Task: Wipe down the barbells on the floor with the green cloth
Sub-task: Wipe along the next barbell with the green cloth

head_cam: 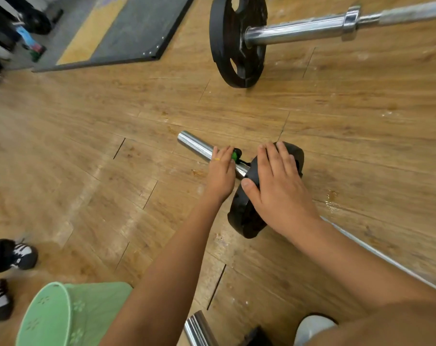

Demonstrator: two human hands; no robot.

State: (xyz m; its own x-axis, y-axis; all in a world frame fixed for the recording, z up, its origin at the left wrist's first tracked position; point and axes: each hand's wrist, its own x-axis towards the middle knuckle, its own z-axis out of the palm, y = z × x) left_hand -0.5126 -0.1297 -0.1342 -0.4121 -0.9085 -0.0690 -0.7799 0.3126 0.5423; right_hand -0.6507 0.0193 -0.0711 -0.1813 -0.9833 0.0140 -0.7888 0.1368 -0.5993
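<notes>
A barbell lies on the wooden floor with its chrome sleeve (194, 143) pointing up and left. A small black weight plate (244, 216) sits on it, and its thin shaft (376, 253) runs off to the lower right. My left hand (220, 171) curls over the sleeve just outside the plate, and a bit of the green cloth (235, 154) shows at its fingertips. My right hand (277, 186) rests flat on top of the plate, fingers straight and thumb against the near face. A second barbell (312, 28) with a large black plate (234, 58) lies farther away.
A pale green plastic basket (62, 315) lies on its side at the bottom left. Another person's black and white shoes (14, 255) stand at the left edge. Another chrome bar end (198, 330) pokes in at the bottom. A grey mat (137, 28) covers the floor at the top left.
</notes>
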